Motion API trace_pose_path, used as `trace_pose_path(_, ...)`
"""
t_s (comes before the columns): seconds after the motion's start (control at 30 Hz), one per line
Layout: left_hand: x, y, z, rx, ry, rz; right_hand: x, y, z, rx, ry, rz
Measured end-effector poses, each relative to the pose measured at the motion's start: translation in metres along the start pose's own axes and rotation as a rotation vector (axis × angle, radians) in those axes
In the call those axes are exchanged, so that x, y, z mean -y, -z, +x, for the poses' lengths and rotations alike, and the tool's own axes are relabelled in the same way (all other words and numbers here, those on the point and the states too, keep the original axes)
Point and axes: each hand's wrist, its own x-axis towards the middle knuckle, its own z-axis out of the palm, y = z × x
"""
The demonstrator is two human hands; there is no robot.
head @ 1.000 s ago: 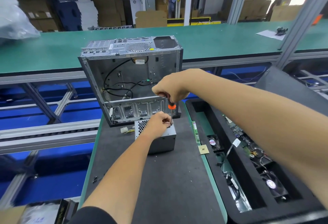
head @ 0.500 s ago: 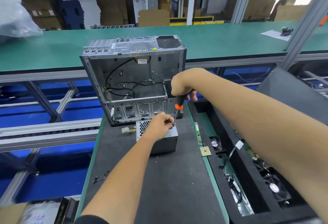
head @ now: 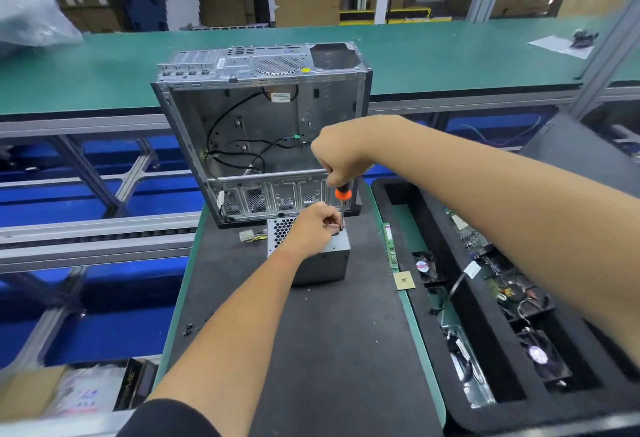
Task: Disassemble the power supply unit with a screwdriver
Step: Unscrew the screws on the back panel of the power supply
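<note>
Step in hand: undoing a screw on top of the power supply unit (head: 322, 261). It sits on the dark surface (head: 329, 350) directly under both your hands, just in front of the open computer case (head: 259, 131).

Your right hand (head: 337, 156) is fisted around the screwdriver (head: 343, 202) handle, shaft pointing almost straight down. The tip lands at the unit's top far-right corner, right beside your left fingertips. Your left hand (head: 313, 225) rests on top of the unit, fingers curled and pinched close around the shaft near the tip. Can't tell if they're pinching the shaft or a screw; too small to see.

Next move, as I judge it: keep the tip seated square in the screw head, press down, turn the handle, and hold the unit so it doesn't slide. Be ready to catch the screw under your left fingers once it's loose. The casing looks closed, so likely early in the job.
</note>
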Motion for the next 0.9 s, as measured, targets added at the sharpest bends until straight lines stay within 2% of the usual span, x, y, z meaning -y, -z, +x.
trace_pose_path(0.17,-0.004,0.003,-0.003,-0.003,0.004,-0.039,0.013,0.007,0.005,-0.044,0.101,-0.114)
trace_pose_path(0.3,-0.002,0.002,-0.004,0.0,0.008,-0.043,0.0,0.001,-0.002,-0.055,0.098,-0.045)
trace_pose_path(0.5,-0.004,0.005,-0.007,-0.009,-0.042,-0.016,0.0,-0.009,-0.005,-0.177,-0.066,0.215)
trace_pose_path(0.67,-0.004,-0.001,-0.008,-0.066,-0.028,-0.005,-0.001,-0.011,-0.001,-0.348,-0.341,0.547)
trace_pose_path(0.77,-0.003,-0.001,-0.007,-0.086,-0.011,-0.035,-0.001,-0.014,-0.004,-0.316,-0.409,0.703)
trace_pose_path(0.8,-0.003,-0.001,-0.007,-0.088,-0.01,-0.037,0.0,-0.014,-0.004,-0.291,-0.426,0.676)
trace_pose_path(0.9,-0.003,-0.002,-0.007,-0.088,-0.004,-0.046,0.002,-0.008,-0.008,-0.259,-0.535,0.362)
